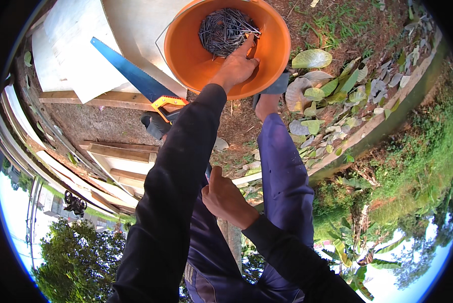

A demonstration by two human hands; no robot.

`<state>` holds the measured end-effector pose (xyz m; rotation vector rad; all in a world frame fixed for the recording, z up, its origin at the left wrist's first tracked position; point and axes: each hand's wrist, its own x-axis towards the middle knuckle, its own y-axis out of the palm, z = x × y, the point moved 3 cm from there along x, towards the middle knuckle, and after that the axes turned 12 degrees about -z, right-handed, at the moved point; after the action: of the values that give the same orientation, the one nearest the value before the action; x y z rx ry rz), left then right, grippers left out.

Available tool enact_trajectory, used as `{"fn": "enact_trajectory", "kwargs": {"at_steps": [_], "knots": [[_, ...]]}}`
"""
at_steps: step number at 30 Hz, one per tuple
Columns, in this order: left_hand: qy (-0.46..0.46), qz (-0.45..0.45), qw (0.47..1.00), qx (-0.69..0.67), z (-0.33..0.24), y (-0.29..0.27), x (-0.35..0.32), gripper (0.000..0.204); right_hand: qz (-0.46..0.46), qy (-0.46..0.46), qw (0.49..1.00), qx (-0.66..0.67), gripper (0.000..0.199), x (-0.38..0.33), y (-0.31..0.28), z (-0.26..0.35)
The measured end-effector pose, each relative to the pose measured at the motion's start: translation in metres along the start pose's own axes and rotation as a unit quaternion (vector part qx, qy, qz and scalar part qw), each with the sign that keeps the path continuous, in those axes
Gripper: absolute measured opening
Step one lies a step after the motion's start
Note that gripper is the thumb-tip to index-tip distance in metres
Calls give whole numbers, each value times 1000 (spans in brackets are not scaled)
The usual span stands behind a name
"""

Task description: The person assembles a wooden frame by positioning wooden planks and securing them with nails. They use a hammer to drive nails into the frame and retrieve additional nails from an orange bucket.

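Inside an orange bucket (178, 48), a heap of loose nails (224, 30) lies at the bottom. My left hand (236, 65) reaches in over the near rim, index finger stretched out to the right edge of the heap and thumb apart; no nail shows lifted in it. Lower down, between my legs, my right hand (227, 199) is closed in a fist. A bit of something dark shows beside its thumb, too little to name. Left of the bucket, a handsaw (135, 70) with a blue blade and orange-and-black handle rests on pale sheets, its handle near my left sleeve.
Pale sheet boards (75, 50) lie at the upper left, with a wooden frame (120, 156) below them. Fallen leaves (312, 59) litter the soil to the right, beside a long raised edge (378, 123) and a grassy slope. My feet stand near the bucket.
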<state>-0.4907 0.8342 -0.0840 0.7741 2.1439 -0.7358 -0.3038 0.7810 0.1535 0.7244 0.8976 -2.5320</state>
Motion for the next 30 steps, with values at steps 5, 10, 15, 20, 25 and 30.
{"fn": "enact_trajectory", "kwargs": {"at_steps": [5, 10, 15, 20, 25, 30], "knots": [[21, -31, 999, 36, 2, -7, -1, 75, -6, -32, 999, -34, 20, 0, -3, 3], [-13, -161, 984, 78, -11, -23, -3, 55, -9, -46, 997, -60, 18, 1, -2, 0], [6, -299, 952, 68, 17, -50, 11, 38, 3, -45, 997, -54, 18, 0, -4, 3], [19, -295, 949, 106, 25, -58, 28, 40, 7, -13, 1000, -18, 21, 0, -3, 0], [49, -204, 955, 209, 52, -56, 53, 43, 11, 43, 997, 63, 48, 5, -11, 2], [-66, -194, 978, -47, 48, -45, 48, 38, 12, 77, 994, 72, 46, 4, -10, -1]]}}
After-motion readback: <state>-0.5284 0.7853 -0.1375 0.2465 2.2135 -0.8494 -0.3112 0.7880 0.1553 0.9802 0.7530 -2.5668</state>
